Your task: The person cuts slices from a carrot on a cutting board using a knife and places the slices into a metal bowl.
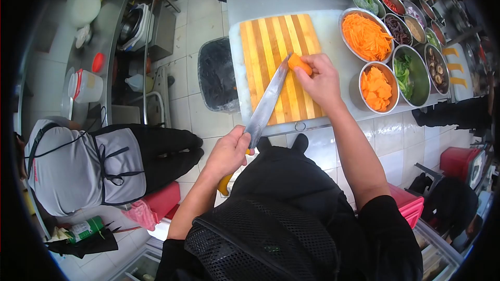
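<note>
My left hand (227,152) is closed around a large kitchen knife (266,105) with a yellow handle. Its long blade slants up across the striped wooden cutting board (254,57), and the tip meets or nearly meets a piece of carrot (300,64). The fingers of my right hand (321,79) pinch that carrot piece over the board's right half. To the right stand a steel bowl of shredded carrot (366,36) and a smaller bowl of carrot slices (376,89).
Bowls of green leaves (403,75) and mushrooms (436,67) stand farther right, with several more behind. A black-lined bin (216,73) is left of the table. A person in a grey shirt (67,166) is at the left counter; another person (453,203) is at lower right.
</note>
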Demonstrator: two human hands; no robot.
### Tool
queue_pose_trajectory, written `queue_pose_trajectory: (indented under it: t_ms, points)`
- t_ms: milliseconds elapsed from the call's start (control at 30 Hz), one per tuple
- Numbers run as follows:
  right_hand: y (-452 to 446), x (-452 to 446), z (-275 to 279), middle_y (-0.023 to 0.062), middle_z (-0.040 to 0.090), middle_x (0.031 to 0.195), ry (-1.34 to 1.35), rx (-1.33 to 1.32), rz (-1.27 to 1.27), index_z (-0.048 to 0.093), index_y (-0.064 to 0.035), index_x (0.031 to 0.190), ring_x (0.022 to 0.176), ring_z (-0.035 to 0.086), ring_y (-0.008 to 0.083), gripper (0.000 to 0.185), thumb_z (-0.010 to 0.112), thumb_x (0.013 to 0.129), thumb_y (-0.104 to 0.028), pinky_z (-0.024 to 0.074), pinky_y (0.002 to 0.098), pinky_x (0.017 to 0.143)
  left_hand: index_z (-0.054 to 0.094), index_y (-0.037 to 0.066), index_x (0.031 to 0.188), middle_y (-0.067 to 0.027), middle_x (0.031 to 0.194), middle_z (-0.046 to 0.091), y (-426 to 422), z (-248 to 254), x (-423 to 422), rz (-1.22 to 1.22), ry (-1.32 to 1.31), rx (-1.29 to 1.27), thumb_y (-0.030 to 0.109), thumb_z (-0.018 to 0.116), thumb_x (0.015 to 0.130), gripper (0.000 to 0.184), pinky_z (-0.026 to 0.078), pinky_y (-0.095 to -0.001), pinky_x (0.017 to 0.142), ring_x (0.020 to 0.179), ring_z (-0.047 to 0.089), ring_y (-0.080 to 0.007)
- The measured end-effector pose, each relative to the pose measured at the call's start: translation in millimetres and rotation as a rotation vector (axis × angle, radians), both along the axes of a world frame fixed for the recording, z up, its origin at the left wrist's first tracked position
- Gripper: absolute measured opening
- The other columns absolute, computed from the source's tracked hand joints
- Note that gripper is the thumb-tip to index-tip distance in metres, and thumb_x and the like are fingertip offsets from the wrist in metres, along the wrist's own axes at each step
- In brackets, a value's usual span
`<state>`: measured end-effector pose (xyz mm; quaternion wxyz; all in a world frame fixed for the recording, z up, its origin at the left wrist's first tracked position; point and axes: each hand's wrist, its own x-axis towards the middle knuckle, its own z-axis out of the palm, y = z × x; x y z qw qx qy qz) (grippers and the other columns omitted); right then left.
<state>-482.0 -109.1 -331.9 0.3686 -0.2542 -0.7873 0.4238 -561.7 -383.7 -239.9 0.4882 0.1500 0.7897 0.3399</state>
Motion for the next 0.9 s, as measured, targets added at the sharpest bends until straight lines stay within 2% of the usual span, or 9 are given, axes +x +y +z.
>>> queue_pose_trajectory:
  t_ms: [200, 300, 600, 700, 800, 900]
  points:
    - [0.2, 2.4, 1.2, 0.0131, 0.070, 0.101, 0.002, -0.002, -0.011, 0.076, -0.0026, 0.101, 0.089, 0.070, 0.0293, 0.019, 0.078, 0.085, -0.011, 0.0587, 0.0366, 0.078, 0.061, 0.001, 0.123, -0.0100, 0.087, 0.073, 0.7, -3.3, -4.2, -0.078, 0.070, -0.069, 0.031, 0.046, 0.110, 0.036, 0.057, -0.0368, 0.068, 0.065, 0.067, -0.0177]
    - [-0.5, 1.4, 1.8, 0.0134, 0.071, 0.099, 0.011, 0.173, -0.038, 0.076, -0.0031, 0.100, 0.088, 0.070, 0.0304, 0.020, 0.079, 0.082, -0.011, 0.0591, 0.0381, 0.077, 0.061, 0.002, 0.122, -0.0104, 0.084, 0.073, 2.3, 3.2, -3.4, -0.095, 0.109, -0.086, 0.031, 0.047, 0.109, 0.035, 0.056, -0.0385, 0.068, 0.062, 0.067, -0.0196]
    - [-1.6, -7.9, 14.0, 0.0115, 0.072, 0.090, -0.159, 0.221, -0.128, 0.076, -0.0045, 0.090, 0.080, 0.071, 0.0304, 0.014, 0.077, 0.080, -0.014, 0.0595, 0.0392, 0.074, 0.061, 0.005, 0.120, -0.0132, 0.086, 0.076, 3.1, 6.9, -2.4, -0.131, 0.185, -0.115, 0.032, 0.047, 0.109, 0.033, 0.057, -0.0404, 0.071, 0.064, 0.070, -0.0239]
    - [0.6, -8.6, 10.4, 0.0122, 0.072, 0.089, -0.155, 0.121, -0.115, 0.075, -0.0033, 0.092, 0.078, 0.072, 0.0286, 0.014, 0.077, 0.081, -0.013, 0.0596, 0.0387, 0.074, 0.063, 0.003, 0.125, -0.0103, 0.087, 0.074, 5.5, 11.9, -2.2, -0.117, 0.170, -0.139, 0.030, 0.047, 0.108, 0.036, 0.056, -0.0353, 0.071, 0.061, 0.067, -0.0170]
    - [2.1, -7.8, 13.3, 0.0127, 0.073, 0.087, -0.195, -0.155, -0.138, 0.072, -0.0016, 0.095, 0.076, 0.072, 0.0247, 0.014, 0.074, 0.084, -0.010, 0.0591, 0.0363, 0.074, 0.063, 0.003, 0.126, -0.0109, 0.087, 0.074, 5.1, 12.2, -2.7, -0.116, 0.167, -0.133, 0.030, 0.047, 0.108, 0.036, 0.056, -0.0353, 0.072, 0.062, 0.067, -0.0172]
    - [5.1, -6.8, 10.3, 0.0090, 0.072, 0.085, -0.169, -0.219, -0.140, 0.069, -0.0008, 0.095, 0.074, 0.070, 0.0185, 0.012, 0.073, 0.087, -0.009, 0.0575, 0.0333, 0.072, 0.063, 0.002, 0.125, -0.0110, 0.087, 0.074, 3.5, 11.1, -3.8, -0.121, 0.172, -0.115, 0.030, 0.047, 0.108, 0.037, 0.056, -0.0352, 0.071, 0.061, 0.066, -0.0175]
